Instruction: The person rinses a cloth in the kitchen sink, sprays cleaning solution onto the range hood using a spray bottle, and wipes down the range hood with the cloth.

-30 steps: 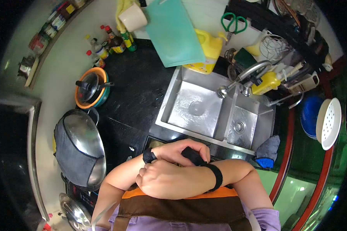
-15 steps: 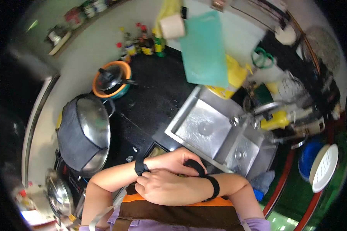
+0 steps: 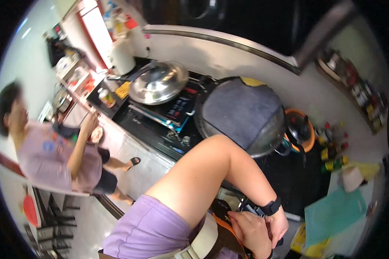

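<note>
My left hand reaches down at the lower right, a black watch-like band round its wrist. Its fingers are closed beside my right wrist, on a black strap that shows only in part. My right hand is close against it, in front of my brown and orange apron. Its fingers are curled inward, and whatever they may hold is hidden. Another black band shows at my right wrist by the lower edge.
A wok with a grey cloth and a lidded pan stand on the stoves. Beyond are an orange-rimmed pot, sauce bottles and a green cutting board. Another person stands at left.
My view has swung left, bringing the other person and the lidded pan into clear sight and the sink out of it. My hands stay close together, now at the lower right.
</note>
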The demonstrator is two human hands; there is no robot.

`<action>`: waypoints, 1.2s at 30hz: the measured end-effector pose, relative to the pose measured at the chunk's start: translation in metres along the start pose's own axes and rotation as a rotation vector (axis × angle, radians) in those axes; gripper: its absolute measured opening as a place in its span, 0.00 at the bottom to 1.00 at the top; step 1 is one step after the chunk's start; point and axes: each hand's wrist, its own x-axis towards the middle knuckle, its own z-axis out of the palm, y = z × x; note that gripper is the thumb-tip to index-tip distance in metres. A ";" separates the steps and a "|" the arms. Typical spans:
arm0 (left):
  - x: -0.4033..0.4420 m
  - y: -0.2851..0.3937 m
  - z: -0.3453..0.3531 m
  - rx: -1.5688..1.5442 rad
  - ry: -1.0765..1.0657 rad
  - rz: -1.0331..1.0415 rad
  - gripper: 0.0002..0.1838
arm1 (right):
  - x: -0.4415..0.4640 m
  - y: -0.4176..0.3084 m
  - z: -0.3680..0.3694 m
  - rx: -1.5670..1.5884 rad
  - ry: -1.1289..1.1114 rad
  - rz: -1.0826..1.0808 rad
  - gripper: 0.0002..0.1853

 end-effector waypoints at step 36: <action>-0.120 -0.016 0.030 0.670 1.074 0.261 0.14 | 0.002 0.178 0.090 0.172 -0.146 0.396 0.12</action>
